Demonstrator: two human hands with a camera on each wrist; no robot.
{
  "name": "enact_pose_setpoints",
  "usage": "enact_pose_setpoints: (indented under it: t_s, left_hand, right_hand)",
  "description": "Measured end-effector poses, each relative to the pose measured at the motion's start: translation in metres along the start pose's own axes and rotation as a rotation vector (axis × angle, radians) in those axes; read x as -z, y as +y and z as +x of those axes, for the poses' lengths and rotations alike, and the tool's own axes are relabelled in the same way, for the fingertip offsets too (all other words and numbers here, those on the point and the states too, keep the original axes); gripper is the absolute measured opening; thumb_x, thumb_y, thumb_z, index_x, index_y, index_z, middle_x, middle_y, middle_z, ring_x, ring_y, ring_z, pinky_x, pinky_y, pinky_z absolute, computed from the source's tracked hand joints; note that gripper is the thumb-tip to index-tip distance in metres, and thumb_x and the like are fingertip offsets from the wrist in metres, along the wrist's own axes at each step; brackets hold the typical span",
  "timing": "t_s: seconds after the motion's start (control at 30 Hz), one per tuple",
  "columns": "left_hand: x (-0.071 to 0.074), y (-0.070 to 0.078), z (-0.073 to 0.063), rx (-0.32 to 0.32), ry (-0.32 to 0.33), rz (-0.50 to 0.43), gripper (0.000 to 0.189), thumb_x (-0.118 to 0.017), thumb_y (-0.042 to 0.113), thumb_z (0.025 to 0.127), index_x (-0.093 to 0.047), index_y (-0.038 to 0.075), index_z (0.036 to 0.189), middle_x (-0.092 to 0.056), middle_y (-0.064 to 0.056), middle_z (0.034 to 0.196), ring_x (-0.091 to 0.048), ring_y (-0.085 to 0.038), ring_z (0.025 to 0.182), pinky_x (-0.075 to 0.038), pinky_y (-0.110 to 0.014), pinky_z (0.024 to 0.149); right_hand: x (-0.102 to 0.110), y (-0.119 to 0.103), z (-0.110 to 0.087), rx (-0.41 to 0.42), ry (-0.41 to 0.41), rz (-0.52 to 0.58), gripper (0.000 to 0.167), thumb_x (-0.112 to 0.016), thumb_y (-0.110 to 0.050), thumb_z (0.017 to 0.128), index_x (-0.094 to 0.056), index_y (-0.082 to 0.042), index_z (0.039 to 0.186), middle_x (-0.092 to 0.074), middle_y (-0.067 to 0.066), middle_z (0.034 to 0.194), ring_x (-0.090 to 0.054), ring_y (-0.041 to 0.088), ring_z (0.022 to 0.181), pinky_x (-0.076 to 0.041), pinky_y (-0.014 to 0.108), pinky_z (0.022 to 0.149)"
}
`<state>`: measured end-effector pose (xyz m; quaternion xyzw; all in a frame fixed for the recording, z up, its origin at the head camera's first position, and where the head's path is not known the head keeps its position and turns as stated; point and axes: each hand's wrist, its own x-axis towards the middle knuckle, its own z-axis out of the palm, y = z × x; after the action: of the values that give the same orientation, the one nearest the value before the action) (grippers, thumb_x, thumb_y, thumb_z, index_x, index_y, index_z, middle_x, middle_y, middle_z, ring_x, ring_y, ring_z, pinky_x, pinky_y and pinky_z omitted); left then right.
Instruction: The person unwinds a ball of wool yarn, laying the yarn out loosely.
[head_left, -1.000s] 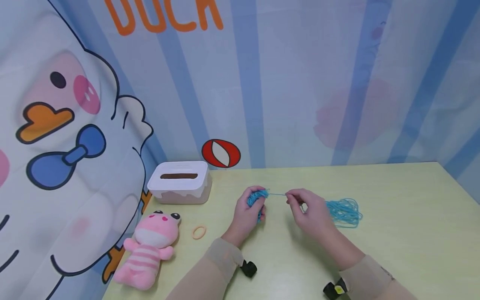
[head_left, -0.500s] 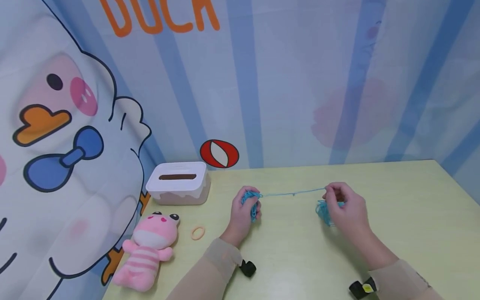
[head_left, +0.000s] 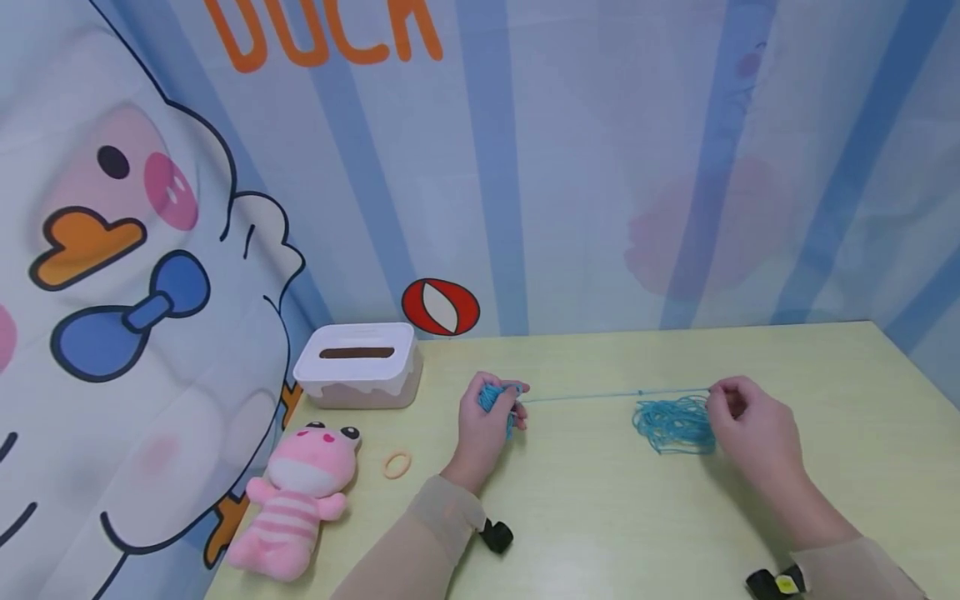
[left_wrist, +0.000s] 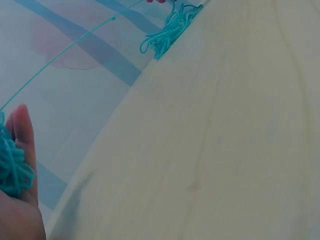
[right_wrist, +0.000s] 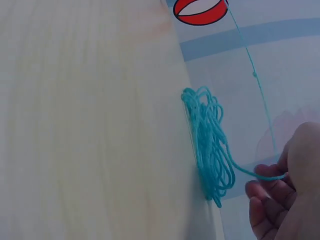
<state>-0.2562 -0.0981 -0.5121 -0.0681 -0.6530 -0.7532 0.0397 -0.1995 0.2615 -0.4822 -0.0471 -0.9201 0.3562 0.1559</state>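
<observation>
My left hand [head_left: 483,429] grips a bundle of turquoise yarn [left_wrist: 14,167], its fingers curled round the strands. From that bundle a single strand [head_left: 585,397] runs taut across to my right hand [head_left: 761,429], which pinches it between thumb and fingers. A small knot [right_wrist: 254,74] shows on the strand. Below the strand, beside the right hand, a loose looped pile of the same yarn [head_left: 675,425] lies on the table. In the right wrist view a length from this pile leads up into the right fingers [right_wrist: 272,192].
A pink striped plush toy [head_left: 292,508] lies at the table's left. Near it are a peach-coloured ring [head_left: 397,464] and a white-and-beige tissue box [head_left: 358,367]. A printed curtain [head_left: 585,167] hangs behind the pale table [head_left: 600,525].
My right hand has moved well to the right, drawing the strand out longer between the hands. My left hand has stayed nearly in place with its bundle.
</observation>
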Motion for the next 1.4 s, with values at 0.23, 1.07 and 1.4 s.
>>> enact_pose_setpoints:
  t_s: [0.23, 1.07, 1.4]
  left_hand:
    - [0.0, 0.002, -0.002, 0.016, 0.003, 0.048, 0.023, -0.062, 0.022, 0.113, -0.054, 0.019, 0.134, -0.064, -0.009, 0.107, -0.066, -0.02, 0.077, -0.064, -0.026, 0.071]
    - [0.0, 0.001, -0.001, -0.008, -0.168, 0.026, 0.019, -0.055, 0.017, 0.116, -0.061, 0.006, 0.129, -0.068, -0.024, 0.133, -0.072, -0.014, 0.088, -0.065, -0.024, 0.09]
    - [0.001, -0.001, 0.001, -0.015, -0.182, 0.037, 0.039, -0.057, 0.022, 0.116, -0.05, -0.007, 0.142, -0.067, -0.007, 0.11, -0.07, -0.018, 0.084, -0.065, -0.026, 0.084]
  right_hand:
    - [0.007, 0.006, 0.002, -0.027, -0.132, -0.161, 0.042, -0.05, -0.03, 0.109, -0.072, 0.002, 0.124, -0.078, 0.019, 0.103, -0.066, 0.025, 0.076, -0.048, 0.035, 0.061]
    - [-0.089, -0.105, -0.017, 0.436, -0.208, -0.013, 0.039, -0.069, -0.027, 0.109, -0.071, -0.006, 0.142, -0.075, 0.014, 0.139, -0.068, 0.041, 0.135, -0.057, 0.061, 0.112]
    - [-0.113, -0.123, -0.013, 0.411, -0.299, 0.027, 0.018, -0.071, -0.02, 0.108, -0.082, -0.01, 0.118, -0.083, 0.005, 0.112, -0.077, 0.02, 0.097, -0.065, 0.044, 0.088]
